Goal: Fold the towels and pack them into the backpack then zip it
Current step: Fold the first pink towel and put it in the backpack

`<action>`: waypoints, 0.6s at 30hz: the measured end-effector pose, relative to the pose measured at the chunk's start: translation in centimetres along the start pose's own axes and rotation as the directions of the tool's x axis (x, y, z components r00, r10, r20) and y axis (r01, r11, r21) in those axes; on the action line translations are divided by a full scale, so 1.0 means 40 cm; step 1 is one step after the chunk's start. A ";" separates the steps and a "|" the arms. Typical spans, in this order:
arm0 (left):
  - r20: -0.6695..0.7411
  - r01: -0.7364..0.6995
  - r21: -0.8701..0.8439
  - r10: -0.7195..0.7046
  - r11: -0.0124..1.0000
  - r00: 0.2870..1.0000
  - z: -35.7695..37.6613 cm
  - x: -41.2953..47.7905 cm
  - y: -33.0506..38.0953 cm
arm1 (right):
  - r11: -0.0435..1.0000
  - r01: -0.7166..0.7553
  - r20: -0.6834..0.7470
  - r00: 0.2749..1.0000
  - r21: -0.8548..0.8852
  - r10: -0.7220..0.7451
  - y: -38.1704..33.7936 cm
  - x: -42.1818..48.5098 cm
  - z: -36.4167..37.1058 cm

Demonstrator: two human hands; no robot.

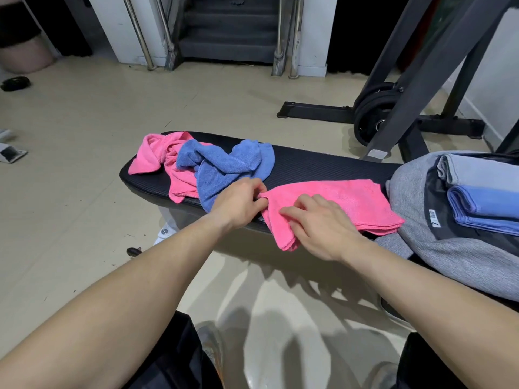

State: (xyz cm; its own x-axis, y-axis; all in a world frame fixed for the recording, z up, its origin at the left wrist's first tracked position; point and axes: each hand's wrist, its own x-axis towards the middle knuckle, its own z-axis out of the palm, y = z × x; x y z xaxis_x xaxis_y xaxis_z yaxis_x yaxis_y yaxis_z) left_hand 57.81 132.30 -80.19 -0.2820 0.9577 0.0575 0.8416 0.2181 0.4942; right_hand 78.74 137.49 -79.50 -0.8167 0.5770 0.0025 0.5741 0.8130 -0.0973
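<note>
Black bench pad (309, 167) on beige gym floor (84, 122), left hand (241, 204) and right hand (320, 228) grip pinching pink towel (351, 200)

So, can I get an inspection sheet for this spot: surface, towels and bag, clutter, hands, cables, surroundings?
Surface: black padded bench, bearing the towels and the backpack.
Job's things: folded pink towel beside the backpack; crumpled pink towel and crumpled blue towel heaped at the bench's left end; grey backpack open, folded grey towel and folded blue towel inside.
Clutter: small black object and white bracket on the floor.
Hands: left hand pinches the folded pink towel's edge; right hand grips its near edge with curled fingers.
Cables: nothing seen.
Surroundings: weight plates on a dark rack, stairs behind.
</note>
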 end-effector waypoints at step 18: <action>-0.004 0.021 -0.016 -0.021 1.000 1.000 -0.056 0.006 -0.039 | 0.994 0.042 0.064 0.997 0.098 -0.048 0.035 0.001 0.010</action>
State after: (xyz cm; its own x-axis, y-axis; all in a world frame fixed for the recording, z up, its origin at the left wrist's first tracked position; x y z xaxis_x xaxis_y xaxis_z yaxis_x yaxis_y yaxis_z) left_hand 55.40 131.77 -78.99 -0.3014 0.9522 0.0506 0.8281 0.2351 0.5088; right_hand 79.47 138.61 -80.04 -0.8454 0.5312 -0.0562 0.5311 0.8246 -0.1945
